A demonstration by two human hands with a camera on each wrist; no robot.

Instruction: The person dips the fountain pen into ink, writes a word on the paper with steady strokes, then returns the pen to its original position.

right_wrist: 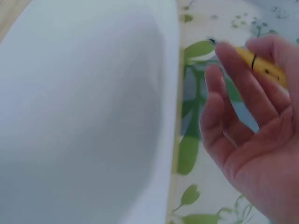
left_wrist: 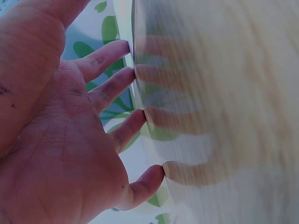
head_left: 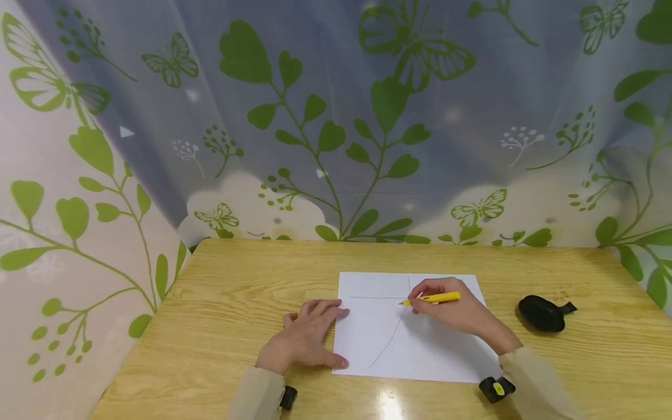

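Observation:
A white sheet of paper (head_left: 367, 326) lies on the wooden table, with thin dark lines drawn on it: one horizontal, one short vertical near the top, and a curve slanting down to the left. My right hand (head_left: 446, 306) pinches a yellow pen (head_left: 443, 297) between thumb and fingers, its tip close to where the lines come near each other. In the right wrist view the pen (right_wrist: 261, 67) shows a dark tip and black marks. My left hand (head_left: 307, 335) rests with spread fingers at the sheet's left edge, its fingertips (left_wrist: 152, 175) touching down in the left wrist view.
A small black oval object with a short strap (head_left: 543, 314) lies on the wooden table (head_left: 252, 280) right of the paper. Behind the table hangs a curtain (head_left: 325, 146) with green leaves and butterflies. Both wrists carry black bands below beige sleeves (head_left: 535, 379).

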